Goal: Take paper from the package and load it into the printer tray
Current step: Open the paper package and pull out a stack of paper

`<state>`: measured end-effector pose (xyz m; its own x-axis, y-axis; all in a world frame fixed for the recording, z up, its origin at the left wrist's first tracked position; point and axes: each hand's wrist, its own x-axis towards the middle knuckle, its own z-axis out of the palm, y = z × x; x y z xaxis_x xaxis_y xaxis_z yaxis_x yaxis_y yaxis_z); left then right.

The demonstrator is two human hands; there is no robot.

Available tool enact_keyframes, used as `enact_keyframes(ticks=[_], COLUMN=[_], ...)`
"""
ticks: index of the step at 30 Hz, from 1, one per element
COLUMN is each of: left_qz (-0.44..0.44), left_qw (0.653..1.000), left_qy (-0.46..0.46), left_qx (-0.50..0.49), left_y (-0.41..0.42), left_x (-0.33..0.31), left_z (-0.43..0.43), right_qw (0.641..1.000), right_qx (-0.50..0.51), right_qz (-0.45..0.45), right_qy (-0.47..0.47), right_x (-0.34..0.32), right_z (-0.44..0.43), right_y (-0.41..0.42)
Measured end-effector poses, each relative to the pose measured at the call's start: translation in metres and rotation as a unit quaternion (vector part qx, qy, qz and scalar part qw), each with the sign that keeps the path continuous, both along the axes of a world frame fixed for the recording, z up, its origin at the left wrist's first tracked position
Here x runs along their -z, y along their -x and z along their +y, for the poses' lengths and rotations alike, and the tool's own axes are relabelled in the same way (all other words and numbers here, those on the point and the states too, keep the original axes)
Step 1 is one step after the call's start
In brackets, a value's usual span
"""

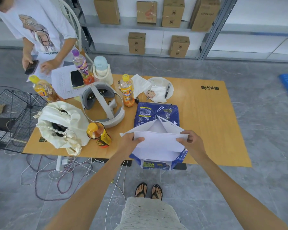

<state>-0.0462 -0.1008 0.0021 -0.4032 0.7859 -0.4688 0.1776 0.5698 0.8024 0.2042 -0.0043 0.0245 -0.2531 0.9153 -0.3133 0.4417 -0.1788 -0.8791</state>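
Note:
A blue paper package [156,112] lies on the wooden table [206,123] near its front edge, its white inner flaps torn open toward me. A thin stack of white paper [158,141] is lifted above the open end of the package. My left hand [129,141] pinches the stack's left edge. My right hand [190,141] grips its right edge. More white sheets [153,154] show inside the wrapper below. No printer or tray is in view.
Left of the package stand several orange drink bottles [127,92], a grey headset [103,103], a cream bag [61,123] and a plate with tissues [161,87]. A person in a white shirt [38,30] stands at the far left corner. Cables [65,170] lie on the floor under the table.

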Motion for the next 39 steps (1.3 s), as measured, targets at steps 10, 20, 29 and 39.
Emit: enact_keyframes(ticks=[10, 20, 29, 39], left_qz=[-0.015, 0.016, -0.133, -0.221], left_qw=[0.994, 0.984, 0.948, 0.964], left_qy=[-0.102, -0.175, -0.28, 0.003], left_qx=[-0.041, -0.043, -0.078, 0.151], left_y=[-0.002, 0.002, 0.008, 0.014], left_x=[-0.064, -0.089, -0.159, -0.112], left_z=[0.03, 0.055, 0.075, 0.059], right_qw=[0.986, 0.983, 0.989, 0.978], right_qx=[-0.053, -0.074, -0.041, 0.001], right_qz=[0.105, 0.129, 0.136, 0.206], right_qy=[0.118, 0.103, 0.035, 0.035], right_x=[-0.014, -0.03, -0.058, -0.079], right_z=[0.004, 0.022, 0.04, 0.045], right_y=[0.003, -0.001, 0.014, 0.019])
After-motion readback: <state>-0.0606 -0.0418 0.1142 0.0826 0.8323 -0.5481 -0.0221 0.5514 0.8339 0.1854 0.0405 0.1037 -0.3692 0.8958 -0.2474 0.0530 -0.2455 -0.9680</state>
